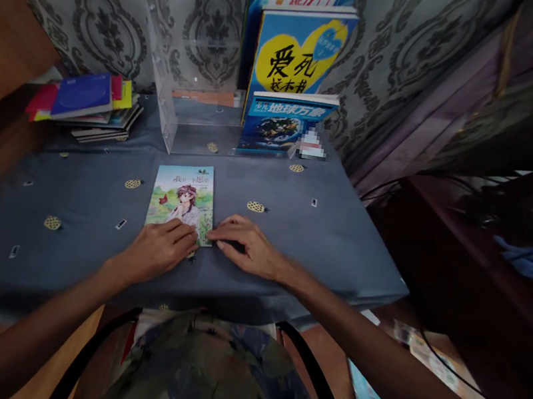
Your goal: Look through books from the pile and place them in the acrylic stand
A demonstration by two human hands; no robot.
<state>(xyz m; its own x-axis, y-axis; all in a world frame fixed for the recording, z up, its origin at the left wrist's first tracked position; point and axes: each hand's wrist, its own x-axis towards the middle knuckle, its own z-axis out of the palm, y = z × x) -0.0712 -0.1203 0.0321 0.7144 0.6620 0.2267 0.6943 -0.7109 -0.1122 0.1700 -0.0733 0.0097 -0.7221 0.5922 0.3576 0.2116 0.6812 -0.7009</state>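
Observation:
A thin paperback book (182, 189) with a drawn figure and a red butterfly on its cover lies closed and face up on the tablecloth. My left hand (162, 247) rests over its lower edge, fingers stretched and lying flat across the cover's bottom part. From the right, my right hand (249, 245) reaches the book's lower right corner; its fingertips touch the edge there, with a gap between thumb and fingers. The cover's lower left part is hidden under my left hand.
A clear acrylic stand (170, 123) holds upright books, among them a blue and yellow book (289, 55) and a globe-cover book (272, 126). A stack of books (84, 100) sits at the back left. The table (94, 199) has a grey-blue patterned cloth; cables run at right.

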